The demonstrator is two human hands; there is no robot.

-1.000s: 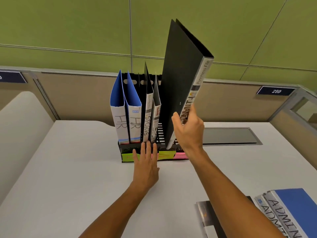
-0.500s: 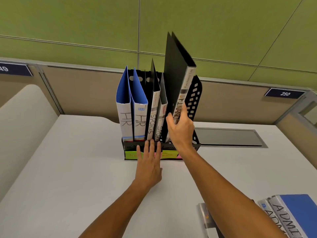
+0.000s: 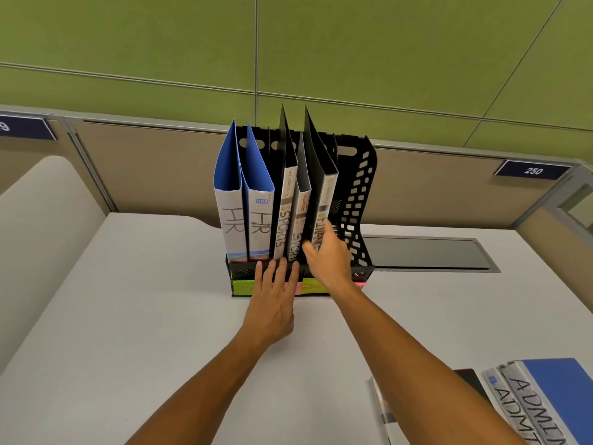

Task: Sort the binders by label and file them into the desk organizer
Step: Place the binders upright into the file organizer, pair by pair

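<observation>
Head view: we see the black FINANCE-labelled binder (image 3: 322,200) standing upright in the black perforated plastic desk organizer (image 3: 357,200), right of two SPORTS binders (image 3: 287,213) and two blue HR binders (image 3: 244,216). Our right hand (image 3: 329,256) grips its spine; our left hand (image 3: 272,300) presses flat, fingers spread, against the organizer's front. ADMIN binders (image 3: 542,403) lie on the white bench (image 3: 128,316).

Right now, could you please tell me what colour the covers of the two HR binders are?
Blue covers, white spines: the HR binders, clearest in the head view.
</observation>
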